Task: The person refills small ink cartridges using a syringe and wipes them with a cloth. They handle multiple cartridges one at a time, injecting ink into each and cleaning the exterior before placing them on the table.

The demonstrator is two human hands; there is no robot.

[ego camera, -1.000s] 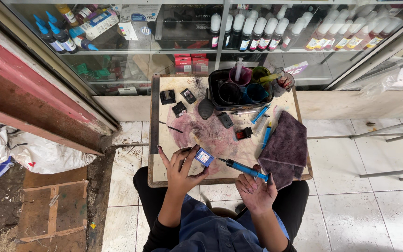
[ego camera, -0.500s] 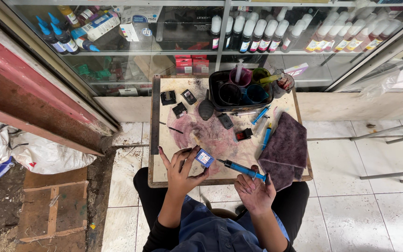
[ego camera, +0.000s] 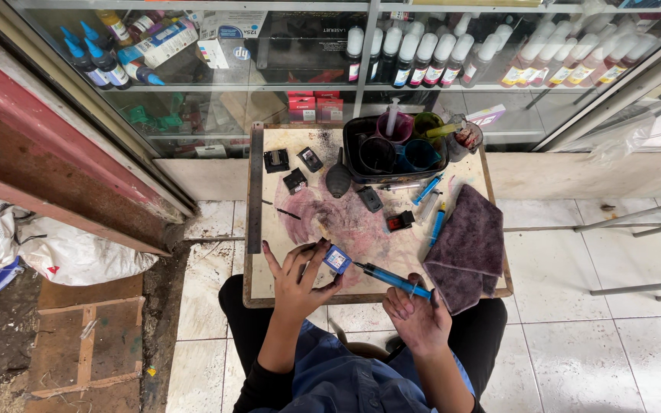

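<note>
Left hand (ego camera: 297, 274) at the near edge of the small work table (ego camera: 269, 237), fingers half curled, thumb and fingertips pinching a small blue-labelled ink cartridge (ego camera: 337, 259) just above the stained tabletop. Right hand (ego camera: 419, 317) lower, over the lap, fingers closed around the rear end of a blue-filled syringe (ego camera: 392, 279). Syringe lying slanted, its tip pointing to the cartridge and touching it or almost touching; not possible to tell which. Purple cloth (ego camera: 467, 246) just beside the right hand, hanging a little over the table edge. More black cartridges (ego camera: 294, 180) farther back, and a black tray of ink cups (ego camera: 396, 147) near the glass cabinet (ego camera: 330, 69).
</note>
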